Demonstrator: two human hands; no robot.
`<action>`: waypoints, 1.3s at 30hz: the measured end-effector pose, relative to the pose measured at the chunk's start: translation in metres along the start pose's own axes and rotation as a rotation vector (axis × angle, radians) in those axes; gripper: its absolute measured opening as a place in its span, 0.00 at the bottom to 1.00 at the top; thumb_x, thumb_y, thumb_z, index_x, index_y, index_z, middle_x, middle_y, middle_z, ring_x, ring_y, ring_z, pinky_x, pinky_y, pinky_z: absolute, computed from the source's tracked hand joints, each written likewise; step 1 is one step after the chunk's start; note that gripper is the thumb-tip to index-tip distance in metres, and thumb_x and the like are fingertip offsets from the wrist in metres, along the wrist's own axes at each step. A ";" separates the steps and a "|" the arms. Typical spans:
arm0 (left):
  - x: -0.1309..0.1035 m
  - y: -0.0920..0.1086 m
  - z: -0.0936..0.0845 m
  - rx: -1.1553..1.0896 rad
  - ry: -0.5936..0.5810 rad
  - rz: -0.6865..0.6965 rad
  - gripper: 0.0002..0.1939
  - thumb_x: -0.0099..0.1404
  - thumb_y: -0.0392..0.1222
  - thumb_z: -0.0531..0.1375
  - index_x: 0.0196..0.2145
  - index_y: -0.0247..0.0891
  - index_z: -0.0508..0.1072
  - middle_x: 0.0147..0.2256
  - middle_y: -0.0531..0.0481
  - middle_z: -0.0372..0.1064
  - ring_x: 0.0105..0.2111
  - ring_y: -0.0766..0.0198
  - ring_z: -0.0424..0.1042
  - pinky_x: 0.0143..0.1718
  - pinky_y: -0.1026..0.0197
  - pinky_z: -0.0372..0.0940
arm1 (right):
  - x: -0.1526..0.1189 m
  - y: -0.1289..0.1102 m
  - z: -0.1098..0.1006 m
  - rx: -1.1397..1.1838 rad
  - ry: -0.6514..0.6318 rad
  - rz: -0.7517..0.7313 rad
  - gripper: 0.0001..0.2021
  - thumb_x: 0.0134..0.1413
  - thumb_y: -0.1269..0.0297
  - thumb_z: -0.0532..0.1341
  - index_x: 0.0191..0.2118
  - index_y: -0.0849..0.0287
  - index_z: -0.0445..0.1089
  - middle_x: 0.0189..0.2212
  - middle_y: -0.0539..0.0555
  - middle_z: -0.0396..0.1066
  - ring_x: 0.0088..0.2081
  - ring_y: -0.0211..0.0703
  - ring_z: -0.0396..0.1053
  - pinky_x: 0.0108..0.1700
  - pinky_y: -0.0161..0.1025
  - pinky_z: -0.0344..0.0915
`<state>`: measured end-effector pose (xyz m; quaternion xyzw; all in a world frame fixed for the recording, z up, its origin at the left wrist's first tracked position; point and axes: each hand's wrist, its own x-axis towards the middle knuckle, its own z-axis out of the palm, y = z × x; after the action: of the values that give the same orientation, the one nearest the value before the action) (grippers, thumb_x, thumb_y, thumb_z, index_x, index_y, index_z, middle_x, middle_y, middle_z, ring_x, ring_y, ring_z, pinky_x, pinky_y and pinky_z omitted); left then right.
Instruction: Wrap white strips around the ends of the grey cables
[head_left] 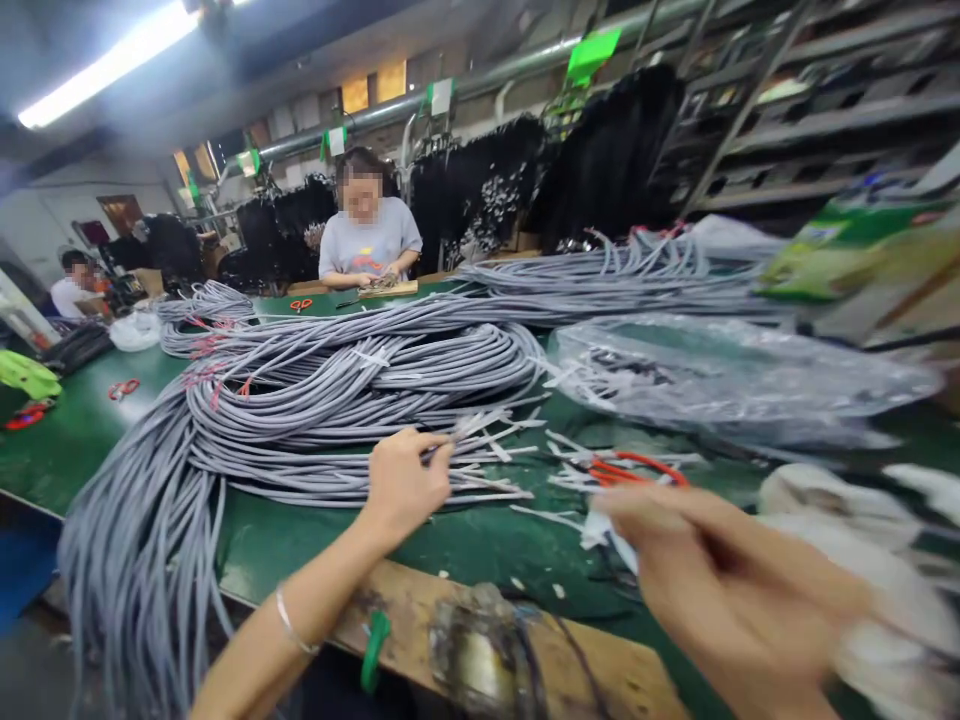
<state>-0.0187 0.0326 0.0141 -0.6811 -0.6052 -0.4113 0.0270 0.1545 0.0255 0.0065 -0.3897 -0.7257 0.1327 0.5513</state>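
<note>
My left hand [405, 485] is closed in a pinch over the near bundle of grey cables [322, 475], beside their stripped, whitish ends [487, 440]. A cable end seems to come out from between its thumb and forefinger. On the right, my right hand [720, 570] is smeared by motion, its fingers partly curled. A small white piece [596, 528] shows just under its fingertips; whether the hand holds it, I cannot tell. Behind that hand lie orange-handled scissors [637, 468], partly hidden among loose white strips.
A wooden board [600, 655] with a dark, taped device [484, 650] sits at the near edge of the green table [277, 545]. A clear plastic bag [742, 370] lies right. More scissors [124, 390] rest left. Across the table a person [371, 235] handles small parts.
</note>
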 end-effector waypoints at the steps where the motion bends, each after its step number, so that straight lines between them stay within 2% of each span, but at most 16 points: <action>1: 0.000 0.002 -0.001 -0.060 0.056 0.044 0.07 0.58 0.33 0.60 0.34 0.37 0.77 0.27 0.50 0.72 0.25 0.66 0.70 0.28 0.65 0.65 | 0.003 -0.001 0.004 0.006 0.014 -0.007 0.13 0.58 0.58 0.53 0.30 0.56 0.72 0.20 0.51 0.71 0.18 0.38 0.65 0.21 0.34 0.61; 4: -0.002 0.009 -0.005 -0.148 0.236 0.169 0.09 0.63 0.35 0.57 0.38 0.36 0.76 0.29 0.48 0.70 0.26 0.67 0.69 0.29 0.66 0.65 | 0.011 -0.011 0.018 -0.018 0.008 -0.083 0.13 0.58 0.63 0.52 0.26 0.59 0.68 0.14 0.48 0.65 0.13 0.33 0.58 0.16 0.31 0.54; 7: -0.007 0.010 -0.009 -0.127 0.304 0.217 0.10 0.65 0.34 0.54 0.37 0.34 0.76 0.26 0.48 0.69 0.26 0.67 0.68 0.29 0.66 0.65 | 0.015 -0.019 0.027 -0.085 0.017 -0.168 0.14 0.58 0.66 0.52 0.23 0.60 0.67 0.12 0.46 0.61 0.12 0.30 0.55 0.15 0.29 0.53; 12: -0.015 0.007 -0.013 -0.139 0.221 0.224 0.10 0.65 0.33 0.53 0.35 0.32 0.75 0.26 0.47 0.70 0.26 0.66 0.70 0.28 0.66 0.65 | 0.011 -0.018 0.033 -0.093 0.028 -0.215 0.15 0.59 0.66 0.51 0.23 0.60 0.66 0.13 0.46 0.62 0.13 0.29 0.56 0.16 0.28 0.53; 18: -0.018 0.010 -0.014 -0.119 0.184 0.253 0.12 0.67 0.35 0.51 0.35 0.32 0.74 0.25 0.47 0.70 0.24 0.66 0.69 0.26 0.65 0.65 | 0.008 -0.015 0.035 -0.101 -0.015 -0.166 0.14 0.58 0.66 0.52 0.24 0.59 0.66 0.13 0.46 0.63 0.12 0.30 0.56 0.16 0.28 0.53; 25: -0.019 0.011 -0.015 -0.115 0.188 0.236 0.13 0.68 0.36 0.50 0.35 0.33 0.74 0.26 0.47 0.71 0.25 0.66 0.70 0.27 0.65 0.66 | 0.006 -0.015 0.032 -0.102 -0.019 -0.060 0.16 0.59 0.62 0.51 0.22 0.58 0.66 0.12 0.46 0.62 0.13 0.31 0.56 0.16 0.29 0.54; 32: -0.019 0.013 -0.015 -0.123 0.185 0.248 0.13 0.68 0.36 0.50 0.34 0.32 0.74 0.26 0.47 0.71 0.25 0.66 0.70 0.26 0.65 0.66 | 0.006 -0.017 0.030 -0.058 -0.052 -0.046 0.14 0.57 0.63 0.53 0.23 0.59 0.67 0.12 0.46 0.62 0.12 0.30 0.55 0.16 0.30 0.53; 36: -0.019 0.013 -0.016 -0.130 0.180 0.252 0.13 0.67 0.36 0.51 0.35 0.32 0.74 0.26 0.46 0.71 0.24 0.66 0.70 0.26 0.65 0.65 | 0.005 -0.016 0.031 0.029 -0.077 0.058 0.14 0.56 0.62 0.53 0.23 0.59 0.68 0.14 0.47 0.65 0.14 0.32 0.58 0.18 0.30 0.56; 39: -0.020 0.013 -0.016 -0.144 0.176 0.242 0.12 0.67 0.36 0.51 0.35 0.33 0.74 0.26 0.46 0.72 0.25 0.66 0.70 0.27 0.64 0.65 | 0.006 -0.016 0.033 0.157 -0.120 0.182 0.15 0.54 0.57 0.54 0.21 0.58 0.67 0.15 0.49 0.64 0.16 0.33 0.59 0.19 0.31 0.57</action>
<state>-0.0150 0.0048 0.0187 -0.7107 -0.4829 -0.5053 0.0804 0.1178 0.0268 0.0092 -0.4009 -0.7065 0.2614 0.5214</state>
